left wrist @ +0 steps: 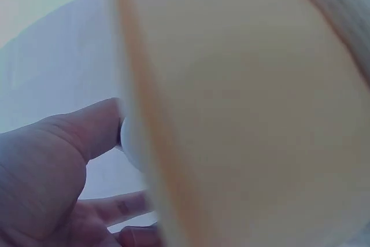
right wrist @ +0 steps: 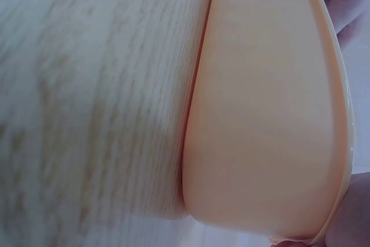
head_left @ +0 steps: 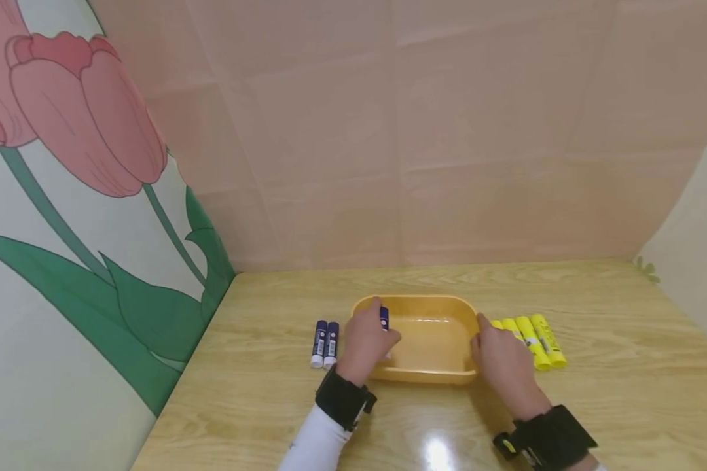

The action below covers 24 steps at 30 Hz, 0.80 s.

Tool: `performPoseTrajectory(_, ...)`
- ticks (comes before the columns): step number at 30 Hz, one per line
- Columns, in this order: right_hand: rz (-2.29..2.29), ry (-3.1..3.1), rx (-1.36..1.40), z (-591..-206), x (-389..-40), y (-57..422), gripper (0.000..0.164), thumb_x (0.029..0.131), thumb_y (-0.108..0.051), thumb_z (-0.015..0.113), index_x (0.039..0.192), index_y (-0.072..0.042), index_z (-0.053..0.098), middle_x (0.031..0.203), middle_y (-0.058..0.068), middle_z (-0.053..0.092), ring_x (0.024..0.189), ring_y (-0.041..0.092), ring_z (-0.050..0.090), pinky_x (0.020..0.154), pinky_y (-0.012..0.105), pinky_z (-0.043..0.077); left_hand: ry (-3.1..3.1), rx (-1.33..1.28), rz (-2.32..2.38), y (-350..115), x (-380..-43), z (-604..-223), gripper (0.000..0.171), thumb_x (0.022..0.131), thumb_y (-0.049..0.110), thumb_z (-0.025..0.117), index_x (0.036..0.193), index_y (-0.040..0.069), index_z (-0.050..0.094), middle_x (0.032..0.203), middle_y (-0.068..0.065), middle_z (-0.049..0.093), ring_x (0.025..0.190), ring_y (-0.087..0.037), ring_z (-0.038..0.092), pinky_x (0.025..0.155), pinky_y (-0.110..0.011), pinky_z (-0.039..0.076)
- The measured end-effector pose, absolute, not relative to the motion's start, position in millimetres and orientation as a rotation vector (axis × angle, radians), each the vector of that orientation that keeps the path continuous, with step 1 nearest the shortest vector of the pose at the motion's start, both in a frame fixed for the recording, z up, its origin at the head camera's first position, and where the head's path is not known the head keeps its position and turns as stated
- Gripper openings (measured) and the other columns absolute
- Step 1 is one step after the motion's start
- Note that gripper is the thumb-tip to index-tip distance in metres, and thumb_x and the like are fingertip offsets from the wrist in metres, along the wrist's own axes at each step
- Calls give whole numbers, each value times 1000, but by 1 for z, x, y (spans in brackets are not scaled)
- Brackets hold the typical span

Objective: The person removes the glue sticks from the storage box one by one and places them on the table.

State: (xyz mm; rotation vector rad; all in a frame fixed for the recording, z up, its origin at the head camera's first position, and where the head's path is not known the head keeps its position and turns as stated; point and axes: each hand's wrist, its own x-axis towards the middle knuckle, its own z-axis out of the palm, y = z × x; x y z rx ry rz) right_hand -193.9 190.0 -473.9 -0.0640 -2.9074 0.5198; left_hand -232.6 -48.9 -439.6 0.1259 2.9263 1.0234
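Observation:
A yellow-orange plastic basin (head_left: 424,377) stands on the wooden table; its outer wall (right wrist: 266,114) fills much of the right wrist view. Over the basin's left side, my left hand (head_left: 365,341) holds a dark blue glue stick (head_left: 384,318), mostly covered by the fingers. Its white end (left wrist: 132,144) shows beside the thumb in the left wrist view, partly behind the basin rim. My right hand (head_left: 505,365) grips the basin's right rim, thumb inside. Two dark blue glue sticks with white ends, one of them (head_left: 319,343) outermost, stand left of the basin.
Several yellow glue sticks (head_left: 546,341) lie side by side to the right of the basin, partly hidden by the right hand. A pinkish cloth backdrop (head_left: 400,163) rises behind the table (head_left: 259,405). A tulip-printed panel (head_left: 88,124) borders the left side.

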Motion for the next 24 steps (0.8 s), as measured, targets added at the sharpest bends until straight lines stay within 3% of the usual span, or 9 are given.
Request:
performPoseTrajectory(5,533,-2913,-64,-473,-193,189,47,96,-12,51,139,8,47,66,14,54,52,24,46,41,36,37,2904,124,1087,-65,-226,-428,71,81,19,76,145,7,48,112,-15,69,68,-17,58,54,-28,47)
performPoseTrajectory(9,538,-2916,-72,-473,-193,188,47,96,-12,50,139,7,47,66,15,54,52,24,47,41,37,38,2919,118,1074,-80,-221,-418,62,80,20,77,137,8,52,95,-10,67,66,-17,60,53,-29,47)
performPoseTrajectory(16,528,-2909,-70,-473,-193,189,47,96,-12,50,139,7,47,65,14,53,52,24,46,41,36,37,2917,34,1006,-102,-213,-400,50,84,22,78,126,8,56,106,-14,69,86,-24,66,71,-39,56)
performPoseTrajectory(24,533,-2932,-78,-470,-192,189,49,97,-12,51,141,9,45,65,11,50,53,23,45,42,34,36,2913,-109,938,-122,-206,-388,57,83,24,78,134,13,55,115,-15,67,84,-24,61,70,-39,54)
